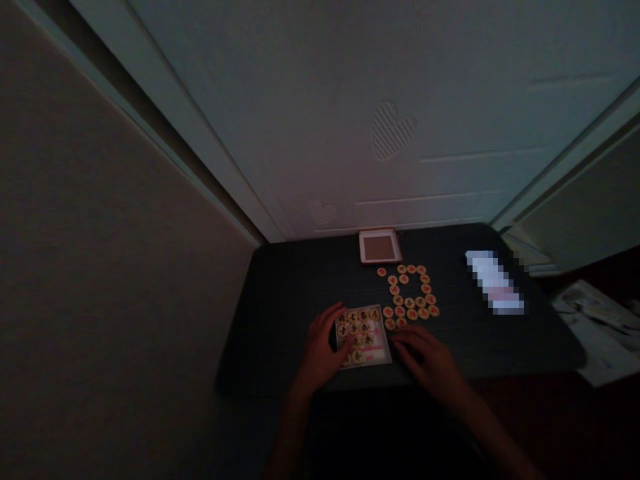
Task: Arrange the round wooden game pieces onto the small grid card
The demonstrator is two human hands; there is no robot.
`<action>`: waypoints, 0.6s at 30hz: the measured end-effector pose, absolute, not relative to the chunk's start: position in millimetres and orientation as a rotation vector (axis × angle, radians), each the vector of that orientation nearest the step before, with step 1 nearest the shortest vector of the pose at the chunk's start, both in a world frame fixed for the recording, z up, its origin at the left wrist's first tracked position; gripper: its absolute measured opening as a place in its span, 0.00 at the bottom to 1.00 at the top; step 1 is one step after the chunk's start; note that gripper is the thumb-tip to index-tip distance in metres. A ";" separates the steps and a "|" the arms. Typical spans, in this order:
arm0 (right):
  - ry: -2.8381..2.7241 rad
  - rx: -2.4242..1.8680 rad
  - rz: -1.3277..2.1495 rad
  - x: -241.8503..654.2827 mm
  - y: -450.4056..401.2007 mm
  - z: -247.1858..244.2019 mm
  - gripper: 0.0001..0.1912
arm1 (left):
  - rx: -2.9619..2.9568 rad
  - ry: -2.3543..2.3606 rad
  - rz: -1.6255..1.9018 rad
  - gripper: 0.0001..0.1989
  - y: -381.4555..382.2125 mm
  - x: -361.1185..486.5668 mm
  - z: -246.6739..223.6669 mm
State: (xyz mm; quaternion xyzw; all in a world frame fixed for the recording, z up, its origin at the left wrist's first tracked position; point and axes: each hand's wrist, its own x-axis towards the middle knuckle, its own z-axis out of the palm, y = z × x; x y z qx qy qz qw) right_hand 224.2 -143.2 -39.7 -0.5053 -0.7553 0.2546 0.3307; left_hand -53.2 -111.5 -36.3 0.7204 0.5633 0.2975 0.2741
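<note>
Chinese chess pieces with dark characters [363, 316] lie in rows in a shallow, light-rimmed square box [387, 347]. My left hand [320, 350] holds the box at its left side, with the fingers along the far left corner and the thumb over the pieces inside. Part of the left column is hidden under that thumb. Just right of the box is my right hand [427, 357], its fingers curled and the tips drawn together near a red-marked piece [401, 323]. Whether anything is between those fingertips is too dark to make out.
More red-marked pieces [423, 313] form a rough ring on the dark table [280, 287]. Behind them stands an open box lid [380, 249] near the white panel [340, 133]. A blurred-out bright phone-like object [495, 283] lies at the right. A wall [125, 267] rises at left.
</note>
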 end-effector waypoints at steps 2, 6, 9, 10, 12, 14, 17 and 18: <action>-1.927 -1.358 0.655 234.2 -146.6 -45.3 0.11 | 1.941 1.505 0.779 0.26 -111.1 -54.9 -36.6; -1.849 -1.391 0.650 246.5 -151.7 -51.5 0.10 | 1.904 1.496 0.802 0.23 -110.2 -56.3 -37.9; -1.811 -1.401 0.635 250.0 -153.2 -52.1 0.10 | 1.833 1.511 0.852 0.20 -108.1 -56.7 -39.0; -1.800 -1.404 0.627 251.2 -153.4 -51.9 0.10 | 1.810 1.515 0.867 0.20 -107.0 -56.9 -38.7; -1.785 -1.406 0.611 255.2 -153.2 -51.1 0.10 | 1.784 1.528 0.891 0.19 -104.0 -56.7 -36.7; -1.775 -1.408 0.592 262.1 -152.3 -50.1 0.10 | 1.803 1.546 0.912 0.18 -99.9 -54.9 -32.4; -1.737 -1.448 0.545 277.4 -149.5 -49.8 0.11 | 1.912 1.544 0.929 0.16 -90.3 -45.7 -21.9; -1.720 -1.471 0.527 283.1 -148.1 -50.4 0.11 | 1.958 1.523 0.924 0.16 -85.9 -40.4 -17.4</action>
